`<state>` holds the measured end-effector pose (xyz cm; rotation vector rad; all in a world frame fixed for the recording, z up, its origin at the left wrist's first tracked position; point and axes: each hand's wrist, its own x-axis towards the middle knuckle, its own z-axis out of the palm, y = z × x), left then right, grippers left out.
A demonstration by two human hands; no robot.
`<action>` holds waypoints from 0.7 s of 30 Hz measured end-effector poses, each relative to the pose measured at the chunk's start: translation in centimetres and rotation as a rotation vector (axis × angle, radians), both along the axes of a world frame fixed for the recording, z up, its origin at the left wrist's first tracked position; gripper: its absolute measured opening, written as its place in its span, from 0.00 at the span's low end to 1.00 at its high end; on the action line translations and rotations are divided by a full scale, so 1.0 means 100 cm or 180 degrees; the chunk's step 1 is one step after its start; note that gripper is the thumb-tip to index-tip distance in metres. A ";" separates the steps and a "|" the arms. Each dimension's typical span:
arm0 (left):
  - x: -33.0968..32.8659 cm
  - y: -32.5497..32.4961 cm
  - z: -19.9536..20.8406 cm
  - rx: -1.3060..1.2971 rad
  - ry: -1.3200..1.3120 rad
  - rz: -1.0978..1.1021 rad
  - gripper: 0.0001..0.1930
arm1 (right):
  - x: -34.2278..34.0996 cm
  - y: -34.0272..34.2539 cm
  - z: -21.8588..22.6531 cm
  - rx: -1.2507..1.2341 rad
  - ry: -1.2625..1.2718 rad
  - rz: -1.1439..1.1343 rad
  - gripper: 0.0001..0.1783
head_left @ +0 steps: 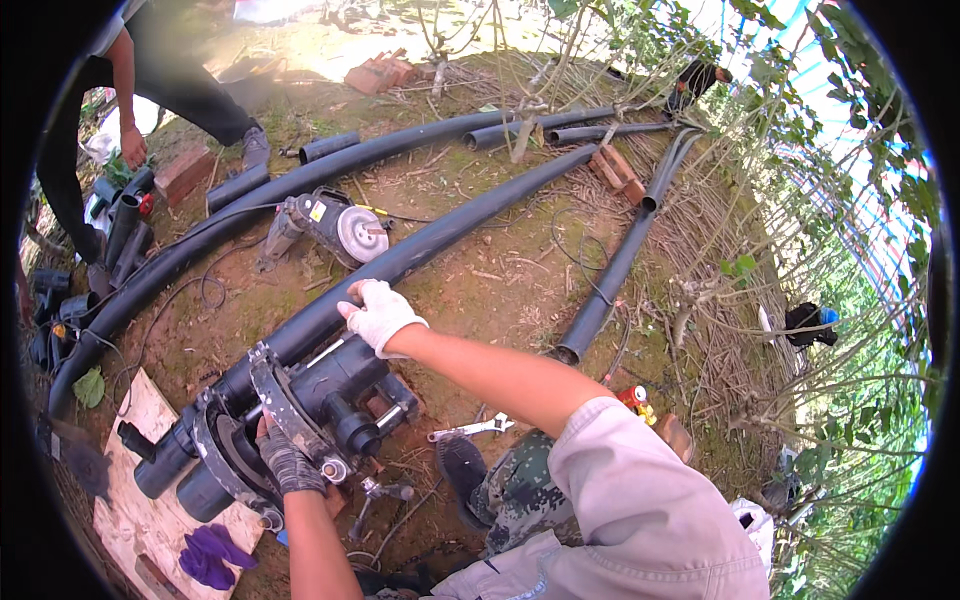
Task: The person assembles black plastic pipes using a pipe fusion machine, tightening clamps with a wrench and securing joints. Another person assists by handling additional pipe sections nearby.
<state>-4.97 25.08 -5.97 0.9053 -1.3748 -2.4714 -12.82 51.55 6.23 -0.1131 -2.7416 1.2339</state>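
In front of me a pipe-clamping frame with two metal clamp rings (283,405) holds black plastic pipe fittings. A long black pipe (440,240) runs from it toward the far right. My left hand (290,458), in a grey glove, reaches between the rings, its fingers curled against the nearer edge of the right ring; part of them is hidden. My right hand (383,317), in a white glove with bare fingertips, rests on the side of the long pipe with fingers apart. A black branch fitting (352,425) lies beside the right ring.
A power tool with a round disc (360,234) lies beyond the pipe. Near my foot are a wrench (470,428) and a drink can (632,396). A purple cloth (214,555) lies on a wooden board (140,490). More pipes, bricks (617,175), cables and thin shrubs surround me. Another person (150,80) stands far left.
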 end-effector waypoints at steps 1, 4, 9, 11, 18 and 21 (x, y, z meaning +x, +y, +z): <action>-0.003 0.015 0.008 0.0198 0.0049 -0.0053 0.19 | -0.005 0.023 -0.009 -0.0068 -0.0480 -0.0212 0.31; -0.014 0.013 -0.001 0.0398 0.0097 -0.0033 0.17 | -0.015 0.039 -0.081 -0.1378 -0.1397 -0.0177 0.40; -0.009 0.036 0.055 0.0721 -0.0662 -0.0171 0.18 | 0.004 -0.001 -0.084 -0.2883 -0.1472 0.0091 0.35; -0.005 0.048 0.086 0.0612 -0.0721 -0.0190 0.17 | 0.003 -0.008 -0.082 -0.2713 -0.1487 0.0160 0.33; -0.007 0.022 0.030 0.0088 -0.0310 -0.0701 0.20 | 0.004 -0.007 -0.055 -0.0455 -0.0377 0.0084 0.28; -0.010 0.016 0.015 0.0554 0.0150 -0.0860 0.16 | 0.017 -0.024 0.006 0.0733 0.0828 0.0936 0.24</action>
